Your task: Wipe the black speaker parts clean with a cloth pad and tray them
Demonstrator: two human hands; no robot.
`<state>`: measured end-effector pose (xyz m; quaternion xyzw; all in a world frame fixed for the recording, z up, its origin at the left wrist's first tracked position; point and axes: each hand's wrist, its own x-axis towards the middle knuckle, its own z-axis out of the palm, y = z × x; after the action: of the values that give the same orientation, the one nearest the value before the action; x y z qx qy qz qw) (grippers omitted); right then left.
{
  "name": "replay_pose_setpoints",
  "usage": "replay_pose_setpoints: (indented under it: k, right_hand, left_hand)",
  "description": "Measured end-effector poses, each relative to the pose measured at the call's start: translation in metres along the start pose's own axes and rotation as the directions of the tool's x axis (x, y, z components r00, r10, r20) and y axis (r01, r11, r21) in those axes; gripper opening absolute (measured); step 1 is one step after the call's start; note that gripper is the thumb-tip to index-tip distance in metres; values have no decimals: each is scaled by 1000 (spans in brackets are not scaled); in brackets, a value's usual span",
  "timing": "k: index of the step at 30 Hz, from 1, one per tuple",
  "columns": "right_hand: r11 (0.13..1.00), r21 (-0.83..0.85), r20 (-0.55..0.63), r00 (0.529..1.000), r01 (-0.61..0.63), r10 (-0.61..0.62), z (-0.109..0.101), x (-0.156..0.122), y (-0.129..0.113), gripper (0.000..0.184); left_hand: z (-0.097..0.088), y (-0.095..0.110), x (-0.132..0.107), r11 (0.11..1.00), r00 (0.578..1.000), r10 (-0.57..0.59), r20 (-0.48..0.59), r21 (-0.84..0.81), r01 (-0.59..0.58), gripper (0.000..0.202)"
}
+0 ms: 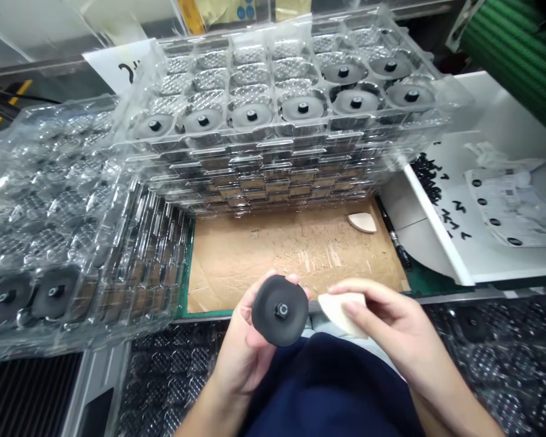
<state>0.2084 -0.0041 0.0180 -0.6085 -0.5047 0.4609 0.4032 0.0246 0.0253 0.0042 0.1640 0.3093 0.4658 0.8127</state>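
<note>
My left hand [251,358] is closed around the edge of a round black disc [279,325] with a small raised stub at its centre. The disc's stub side faces up toward me. To the right, my right hand [394,325] pinches a cream-coloured, pointed pad [341,311] between thumb and fingers. A narrow gap separates the pad from the disc. Below both hands is a dark blue garment [327,388]. A second cream pad [363,222] lies on the cardboard sheet [264,255] beyond my hands.
Stacked clear plastic trays [273,145] stand behind the cardboard, the top one holding several black discs. Another tray stack [73,200] is at left. A black marker [397,243] lies beside a white tray [491,261] with small black pieces [430,176]. A green ribbed roll [519,60] hangs upper right.
</note>
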Motion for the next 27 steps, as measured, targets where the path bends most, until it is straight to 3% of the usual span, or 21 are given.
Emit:
replay_pose_setpoints:
  k: [1, 3, 5, 6, 7, 10, 11, 14, 15, 16, 17, 18, 19, 21, 23, 25, 27]
  right_hand:
    - [998, -49, -82, 995, 46, -50, 1, 2, -4, 12]
    - [956, -134, -138, 950, 262, -280, 9, 7, -14, 16]
    - [835, -214, -103, 838, 507, -535, 20, 13, -24, 23]
    - [781, -260, -68, 797, 567, -601, 25, 16, -26, 24]
    - [758, -311, -32, 790, 574, -612, 31, 19, -28, 23]
    - [793, -432, 24, 884, 430, -466, 41, 26, -25, 19]
    - [786, -434, 37, 881, 440, -472, 42, 28, -24, 18]
    - [718, -356, -36, 759, 598, -650, 42, 34, -21, 20]
    - [729, -333, -70, 756, 598, -651, 40, 34, -20, 20]
    - [780, -301, -89, 798, 549, -596, 36, 32, -19, 20]
    - [853, -248, -71, 870, 459, -489, 32, 29, -17, 20]
    - [927, -155, -5, 938, 341, -345, 27, 25, -14, 18]
    - [979, -18, 98, 975, 202, -199, 23, 20, -10, 15]
    - [947, 296, 298, 954, -121, 29, 15, 10, 3, 11]
    - [790, 498, 346, 917, -357, 196, 11, 4, 18, 14]
    - [715, 570, 227, 914, -405, 337, 9, 4, 29, 18]
    - [763, 544, 92, 929, -348, 358, 8, 7, 31, 21]
  left_hand:
    - [1, -2, 0, 1000, 1000, -10, 7, -5, 10, 45]
    - [1, -6, 1, 1000, 1000, -23, 9, 4, 23, 47]
    - [-2, -8, 2, 999, 1000, -19, -20, 45, 20, 58]
    - [-5, -9, 2, 997, 999, -11, -51, 72, 15, 62]
    - [-7, -9, 2, 995, 995, 2, -95, 99, 7, 64]
    - [-13, -10, 2, 991, 978, 56, -201, 128, -30, 61]
    - [-13, -10, 2, 991, 978, 66, -197, 129, -41, 60]
    - [-10, -11, 5, 986, 989, 78, -127, 153, -58, 62]
    - [-9, -11, 6, 984, 990, 82, -115, 164, -62, 65]
    - [-8, -10, 8, 984, 990, 85, -117, 166, -65, 66]
    - [-8, -9, 9, 986, 989, 89, -121, 153, -70, 64]
    - [-9, -7, 10, 989, 989, 89, -116, 127, -74, 61]
    - [-10, -5, 11, 993, 992, 83, -98, 93, -73, 56]
    - [-11, -2, 12, 998, 997, 65, -42, 29, -64, 49]
    - [-12, -1, 13, 999, 999, 47, 11, -2, -47, 48]
    - [-10, 0, 12, 1000, 999, 23, 34, -12, -23, 49]
    - [-7, -1, 12, 1000, 999, 2, 45, -17, -2, 50]
